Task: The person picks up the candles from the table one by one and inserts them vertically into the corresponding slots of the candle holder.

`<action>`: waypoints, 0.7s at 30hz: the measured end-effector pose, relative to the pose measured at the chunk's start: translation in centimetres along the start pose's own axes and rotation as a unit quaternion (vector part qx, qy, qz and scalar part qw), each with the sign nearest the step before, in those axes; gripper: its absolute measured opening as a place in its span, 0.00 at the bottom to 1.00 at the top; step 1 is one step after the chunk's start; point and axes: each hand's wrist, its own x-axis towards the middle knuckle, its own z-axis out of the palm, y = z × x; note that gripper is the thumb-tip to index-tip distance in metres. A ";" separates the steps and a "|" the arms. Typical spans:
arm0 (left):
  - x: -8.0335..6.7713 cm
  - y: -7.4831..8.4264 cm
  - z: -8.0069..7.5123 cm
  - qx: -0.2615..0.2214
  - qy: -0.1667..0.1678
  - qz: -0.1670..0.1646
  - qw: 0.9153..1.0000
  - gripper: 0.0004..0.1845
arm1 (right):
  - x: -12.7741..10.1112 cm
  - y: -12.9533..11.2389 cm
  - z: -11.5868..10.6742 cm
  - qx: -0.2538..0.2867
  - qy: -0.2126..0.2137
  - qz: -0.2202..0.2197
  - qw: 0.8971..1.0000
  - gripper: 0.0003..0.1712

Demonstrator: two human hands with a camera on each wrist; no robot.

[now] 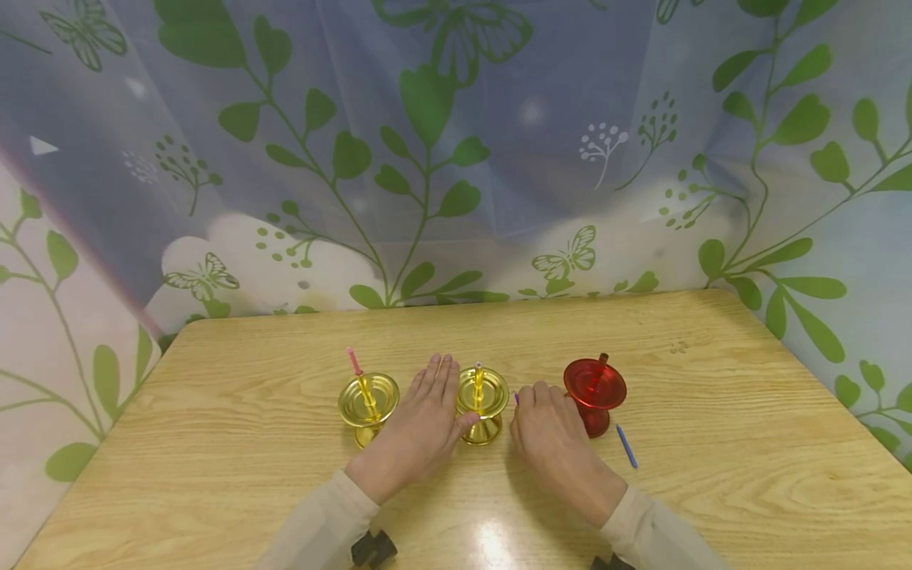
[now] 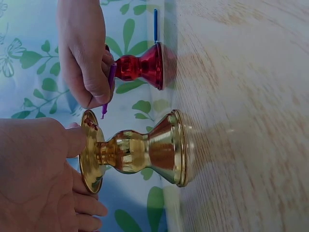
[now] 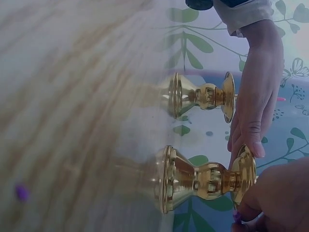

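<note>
Purple thin candle (image 2: 110, 84) pinched in right hand (image 1: 554, 443), just beside middle gold metal candle holder (image 1: 482, 400) near table's (image 1: 712, 475) centre; rim steadied by left hand (image 1: 420, 431) thumb, fingers straight. Likely mid-placement: next, careful lowering onto spike.

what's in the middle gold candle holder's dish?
The middle gold holder carries one upright yellow candle with a pale tip. The left hand touches its rim with the thumb. The right hand pinches a purple candle beside it. The socket base is hidden.
</note>
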 end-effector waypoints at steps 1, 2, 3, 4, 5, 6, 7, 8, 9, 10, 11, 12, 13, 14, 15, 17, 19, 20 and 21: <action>0.0 0.0 0.0 0.000 0.000 0.000 1.000 0.38 | 0.0 0.0 0.0 0.001 0.003 0.000 1.000 0.12; 0.0 0.0 0.0 0.000 0.000 0.000 1.000 0.38 | 0.0 0.0 0.0 0.002 0.006 -0.002 1.000 0.12; 0.0 0.0 0.0 0.001 0.000 0.000 1.000 0.38 | 0.0 0.1 0.0 0.002 0.008 -0.003 1.000 0.12; 0.0 0.0 0.0 0.002 0.000 0.001 1.000 0.38 | 0.0 0.1 -0.1 0.003 0.008 -0.003 1.000 0.12; 0.0 0.0 0.0 0.003 0.000 0.001 1.000 0.39 | 0.0 0.1 -0.1 0.003 0.008 -0.004 1.000 0.12; 0.0 0.0 0.0 0.004 0.000 0.002 1.000 0.39 | 0.0 0.1 -0.1 0.002 0.007 -0.004 1.000 0.12; 0.0 0.0 0.0 0.005 -0.001 0.001 1.000 0.39 | 0.0 0.1 -0.1 0.002 0.007 -0.005 1.000 0.12; 0.0 0.0 0.0 0.006 -0.002 0.001 1.000 0.39 | 0.0 0.1 -0.1 0.001 0.007 -0.006 1.000 0.12; 0.0 0.0 0.0 0.007 -0.003 0.002 1.000 0.39 | 0.0 0.1 -0.2 0.001 0.007 -0.006 1.000 0.12; 0.0 0.0 0.0 0.006 -0.005 0.001 1.000 0.39 | 0.1 0.1 -0.2 0.001 0.008 -0.006 1.000 0.12; 0.0 0.0 0.0 0.006 -0.006 0.001 1.000 0.39 | 0.1 0.1 -0.2 0.001 0.008 -0.006 1.000 0.12; 0.0 0.0 0.0 0.006 -0.007 0.000 1.000 0.39 | 0.1 0.1 -0.2 0.001 0.008 -0.006 1.000 0.12; 0.0 0.0 0.0 0.005 -0.008 0.000 1.000 0.39 | 0.1 0.2 -0.2 0.001 0.009 -0.006 1.000 0.12; 0.0 0.0 0.0 0.005 -0.008 0.000 1.000 0.38 | 0.1 0.2 -0.3 0.000 0.010 -0.006 1.000 0.12; 0.0 0.0 0.0 0.004 -0.008 -0.001 1.000 0.38 | 0.1 0.2 -0.3 -0.001 0.012 -0.006 1.000 0.12; 0.0 0.1 0.0 0.004 -0.008 -0.001 1.000 0.38 | 0.1 0.2 -0.3 -0.003 0.017 -0.007 1.000 0.12; 0.0 0.1 0.0 0.006 -0.008 -0.001 1.000 0.38 | 0.1 0.3 -0.3 -0.005 0.022 -0.008 1.000 0.12; 0.0 0.1 0.0 0.007 -0.007 -0.001 1.000 0.38 | 0.2 0.3 -0.4 -0.005 0.023 -0.008 1.000 0.12; 0.0 0.1 0.0 0.008 -0.007 -0.001 1.000 0.38 | 0.2 0.3 -0.4 -0.004 0.024 -0.008 1.000 0.12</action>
